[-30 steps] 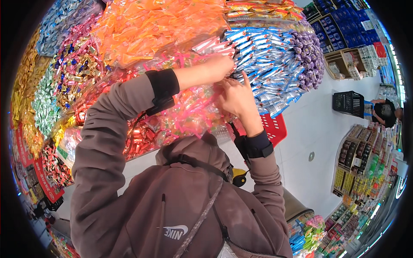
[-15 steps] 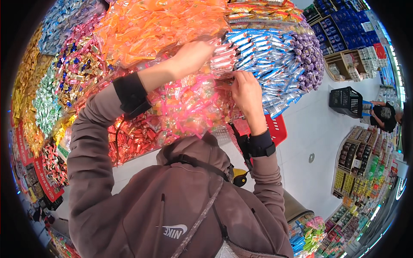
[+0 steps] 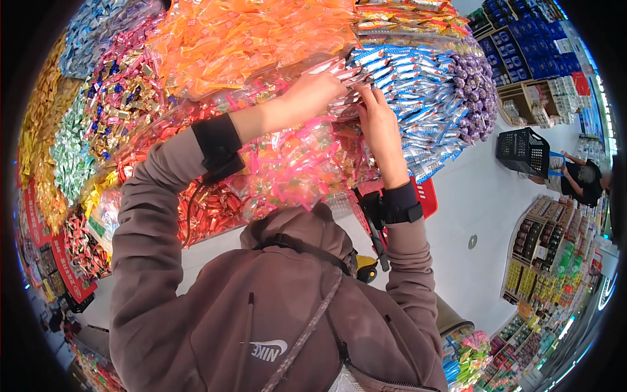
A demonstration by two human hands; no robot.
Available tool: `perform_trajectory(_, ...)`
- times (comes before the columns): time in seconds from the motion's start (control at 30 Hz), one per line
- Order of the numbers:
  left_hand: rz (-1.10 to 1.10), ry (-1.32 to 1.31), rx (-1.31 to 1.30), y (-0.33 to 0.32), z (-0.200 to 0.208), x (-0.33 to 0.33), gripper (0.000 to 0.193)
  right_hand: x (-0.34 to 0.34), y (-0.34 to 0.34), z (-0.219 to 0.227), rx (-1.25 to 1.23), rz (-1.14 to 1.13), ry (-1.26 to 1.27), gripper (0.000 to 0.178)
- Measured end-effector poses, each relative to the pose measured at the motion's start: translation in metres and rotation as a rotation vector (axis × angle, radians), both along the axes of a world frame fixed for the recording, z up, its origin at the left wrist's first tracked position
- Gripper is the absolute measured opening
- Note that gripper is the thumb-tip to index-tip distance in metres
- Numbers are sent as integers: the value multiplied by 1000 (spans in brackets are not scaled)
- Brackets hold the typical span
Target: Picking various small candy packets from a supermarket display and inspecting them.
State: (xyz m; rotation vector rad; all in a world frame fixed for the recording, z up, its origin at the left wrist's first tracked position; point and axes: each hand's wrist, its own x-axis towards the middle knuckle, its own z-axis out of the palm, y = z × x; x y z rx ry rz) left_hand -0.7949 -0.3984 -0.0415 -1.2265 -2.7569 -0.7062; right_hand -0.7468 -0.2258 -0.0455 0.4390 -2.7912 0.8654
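Right grip beside pink-white packets

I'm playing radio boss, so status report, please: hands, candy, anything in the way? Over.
Left hand, right hand: close together at red-white candies. Grip unclear. Blue candies alongside; nothing seen blocking.

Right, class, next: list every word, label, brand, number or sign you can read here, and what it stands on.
Brownish-grey fabric hoodie: pale lettering and a curved mark, legible but not copied here.
Long red sign board: white characters, small and distorted.
Pink-and-white wrapped sweets: any print too small to read.
Glossy orange plastic wrappers: small red marks, too small to read.
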Motion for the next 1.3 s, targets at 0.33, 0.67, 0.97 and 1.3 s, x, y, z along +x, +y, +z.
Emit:
perform_trajectory(0.33, 55, -128, 4, 11, 14, 7, 12, 3, -1, -7, 9, -75, 62, 18)
perform_trajectory(0.67, 117, -115, 28, 12, -4, -5, 15, -8, 1, -7, 127, 99, 247, 19)
perform_trajectory(0.97, 3, -150, -6, -7, -2, 6, 16, -10, -1, -3, 104, 33, 201, 23)
perform_trajectory(1.3, -4, 214, 147, 5, 4, -12, 29, -13, 1, -13, 94, 44, 172, 19)
